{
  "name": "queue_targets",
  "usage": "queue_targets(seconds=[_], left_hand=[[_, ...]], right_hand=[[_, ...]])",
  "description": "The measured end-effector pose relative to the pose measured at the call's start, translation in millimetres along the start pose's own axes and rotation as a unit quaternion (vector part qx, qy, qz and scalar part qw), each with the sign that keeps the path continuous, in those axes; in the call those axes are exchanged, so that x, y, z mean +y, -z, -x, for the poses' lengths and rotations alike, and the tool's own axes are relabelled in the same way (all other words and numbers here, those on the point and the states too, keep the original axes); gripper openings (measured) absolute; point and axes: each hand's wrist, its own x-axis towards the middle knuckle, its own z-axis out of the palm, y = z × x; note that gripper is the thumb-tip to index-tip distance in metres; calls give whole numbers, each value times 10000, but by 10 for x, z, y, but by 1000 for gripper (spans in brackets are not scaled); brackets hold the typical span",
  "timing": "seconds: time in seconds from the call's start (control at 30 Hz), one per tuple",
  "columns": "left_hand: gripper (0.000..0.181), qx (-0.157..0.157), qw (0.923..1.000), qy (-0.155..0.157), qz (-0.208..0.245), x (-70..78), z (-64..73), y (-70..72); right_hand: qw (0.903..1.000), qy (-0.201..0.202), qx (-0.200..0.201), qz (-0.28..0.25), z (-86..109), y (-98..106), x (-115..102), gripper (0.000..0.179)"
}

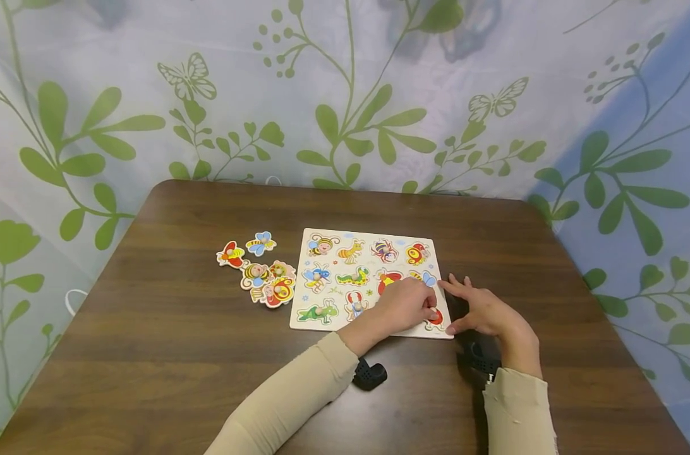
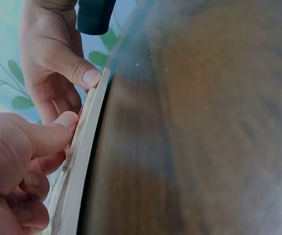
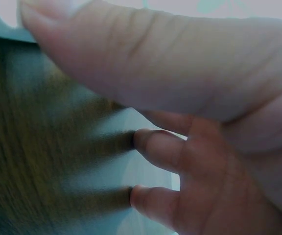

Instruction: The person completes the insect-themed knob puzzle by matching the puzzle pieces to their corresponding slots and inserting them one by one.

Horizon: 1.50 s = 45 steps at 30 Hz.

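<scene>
A pale wooden peg puzzle board (image 1: pixel 335 291) with painted insects lies on the brown table. My left hand (image 1: pixel 404 306) reaches over its lower right part, thumb and forefinger pinching a red ladybug puzzle piece (image 1: pixel 435 320) near the corner. In the left wrist view the left hand (image 2: pixel 13 161) is at the board's face, a sliver of red by the thumb tip. My right hand (image 1: pixel 487 311), fingers spread, touches the board's right edge with thumb and forefinger. Its other fingertips (image 3: pixel 141 139) stand against the tabletop. The left hand hides some neighbouring pictures.
Left of the board lies a loose cluster of insect pieces: a red-winged bug (image 1: pixel 231 254), a blue-winged one (image 1: pixel 261 243), a bee (image 1: pixel 255 275) and a butterfly (image 1: pixel 279 292), some overlapping. The brown table (image 1: pixel 169 354) ends at a leaf-patterned curtain (image 1: pixel 220 126).
</scene>
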Motion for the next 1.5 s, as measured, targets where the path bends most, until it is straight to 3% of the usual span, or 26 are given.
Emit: queue_targets(seconds=[0.2,0.5,0.6,0.7,0.83,0.93,1.13,1.27,1.5], left_hand=[[15,-79,9991,66,-410,12,17,43],[13,-199,9982,185,-534,62,6,45],[16,-240,9978,-7,-624,48,23,78],[31,-68,9964,-394,-748,-30,47,176],[37,521,9952,-567,-601,-255,105,438],[31,896,9949,-323,-323,-476,196,668],[21,1382,9893,456,-136,-995,450,1031],[21,1773,9779,1111,61,-1347,626,1226],[19,2458,9463,2011,609,-1873,943,1377]], right_hand=[[10000,12,-29,-57,-5,-3,-20,101],[10000,-39,-58,-61,6,6,-3,102],[9999,-35,-69,-78,4,2,13,103],[9998,-118,-102,-85,4,-2,31,105],[9992,-320,-205,-81,-8,-18,41,108],[9991,-355,-227,-107,-27,-30,34,109],[9994,-279,-157,-131,-42,-26,15,109],[9996,-173,-174,-134,-55,-12,13,109],[9996,-120,-271,36,-67,1,16,111]])
